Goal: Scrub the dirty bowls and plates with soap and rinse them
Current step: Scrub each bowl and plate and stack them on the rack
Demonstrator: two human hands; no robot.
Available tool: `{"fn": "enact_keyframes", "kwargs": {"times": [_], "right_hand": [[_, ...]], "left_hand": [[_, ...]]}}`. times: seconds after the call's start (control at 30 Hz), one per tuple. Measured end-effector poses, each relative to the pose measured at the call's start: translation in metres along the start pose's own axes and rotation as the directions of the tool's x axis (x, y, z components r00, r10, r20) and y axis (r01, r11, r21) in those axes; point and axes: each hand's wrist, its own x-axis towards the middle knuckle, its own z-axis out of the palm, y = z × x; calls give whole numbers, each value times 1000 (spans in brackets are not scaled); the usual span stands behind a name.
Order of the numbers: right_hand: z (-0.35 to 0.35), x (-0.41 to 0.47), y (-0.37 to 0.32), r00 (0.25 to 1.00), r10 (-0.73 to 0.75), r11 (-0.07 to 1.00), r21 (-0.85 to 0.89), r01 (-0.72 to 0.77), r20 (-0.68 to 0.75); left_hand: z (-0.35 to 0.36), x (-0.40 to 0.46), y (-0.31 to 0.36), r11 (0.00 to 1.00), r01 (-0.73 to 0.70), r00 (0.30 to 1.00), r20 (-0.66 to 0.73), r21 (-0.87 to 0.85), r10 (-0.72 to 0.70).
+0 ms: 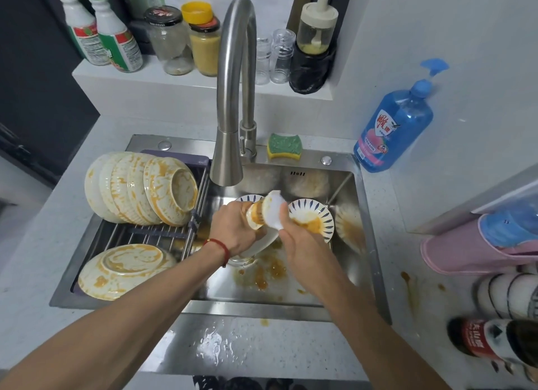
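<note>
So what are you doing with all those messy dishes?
A person is washing up at the sink. The left hand holds a dirty bowl over the basin, and the right hand rubs it with a white sponge. Lots of bowls with orange sauce stains wait on the rack, and a blue-patterned plate sits in the sink. No water is running from the tap. The blue soap bottle stands beside the sink.

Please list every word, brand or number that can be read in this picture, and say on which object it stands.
"雕": large red character on the blue soap bottle; its smaller print is blurred.
Green-and-white bottles: label print too small to read.
Dark bottle with red label: white characters blurred, unreadable.
Black jar lid: red mark unreadable.
</note>
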Motion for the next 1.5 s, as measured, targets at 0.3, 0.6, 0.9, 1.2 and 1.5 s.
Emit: {"fn": "enact_keyframes", "kwargs": {"times": [0.3, 0.6, 0.9, 1.2, 1.5], "right_hand": [[-5, 4, 20, 996, 80, 993, 83, -82, 29], [-5, 8, 31, 986, 164, 985, 42, -164, 10], [-2, 7, 39, 985, 156, 986, 54, -160, 74], [-4, 6, 37, 984, 151, 984, 84, -159, 92], [8, 10, 52, 977, 176, 970, 147, -193, 122]], "left_hand": [[-12, -5, -21, 963, 101, 983, 172, -250, -58], [-25, 1, -30, 896, 147, 971, 236, -418, -49], [-26, -10, -38, 711, 289, 957, 224, -641, -186], [-19, -12, -44, 446, 376, 918, 262, -812, -298], [-9, -20, -47, 234, 410, 871, 302, -881, -387]]}}
